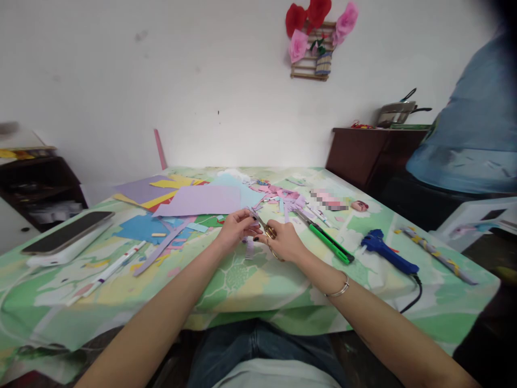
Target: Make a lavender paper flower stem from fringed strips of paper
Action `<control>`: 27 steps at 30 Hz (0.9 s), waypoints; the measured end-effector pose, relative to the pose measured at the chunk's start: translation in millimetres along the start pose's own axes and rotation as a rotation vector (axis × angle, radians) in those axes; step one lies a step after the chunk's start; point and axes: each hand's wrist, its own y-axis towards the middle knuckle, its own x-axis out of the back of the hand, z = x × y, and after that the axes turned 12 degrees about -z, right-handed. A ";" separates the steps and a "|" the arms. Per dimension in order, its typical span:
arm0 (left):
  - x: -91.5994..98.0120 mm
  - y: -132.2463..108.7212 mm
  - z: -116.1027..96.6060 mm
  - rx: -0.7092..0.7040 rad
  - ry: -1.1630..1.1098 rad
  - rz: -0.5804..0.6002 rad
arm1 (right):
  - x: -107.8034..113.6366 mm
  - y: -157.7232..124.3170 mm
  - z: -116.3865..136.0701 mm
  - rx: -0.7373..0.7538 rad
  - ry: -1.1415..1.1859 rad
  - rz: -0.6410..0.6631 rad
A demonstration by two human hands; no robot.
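Near the middle of the table, my right hand [285, 241] is closed around the handles of a pair of scissors [271, 233], whose blades point up and left. Just beside it, my left hand [237, 230] pinches a small piece of light purple paper [249, 249] close to the blades. The paper hangs partly below the fingers, and its exact shape is hidden. Behind my hands lies a light purple sheet [205, 199]. A heap of pink and purple paper scraps [278, 193] spreads beyond the scissors.
To the right lie a green utility knife [331, 242], a blue glue gun [390, 253] with its cord, and a wrapped stick [438, 254]. On the left are a phone [68, 231], markers [115, 269] and blue paper [139, 228]. A dark cabinet [363, 156] stands behind right.
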 end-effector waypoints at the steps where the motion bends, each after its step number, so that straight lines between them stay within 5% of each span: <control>1: 0.0 -0.1 0.0 0.004 0.000 -0.002 | 0.2 0.0 0.0 0.000 -0.004 0.002; 27: 0.3 -1.7 -0.1 -0.020 0.023 -0.018 | -1.0 1.3 -0.3 -0.017 -0.032 -0.015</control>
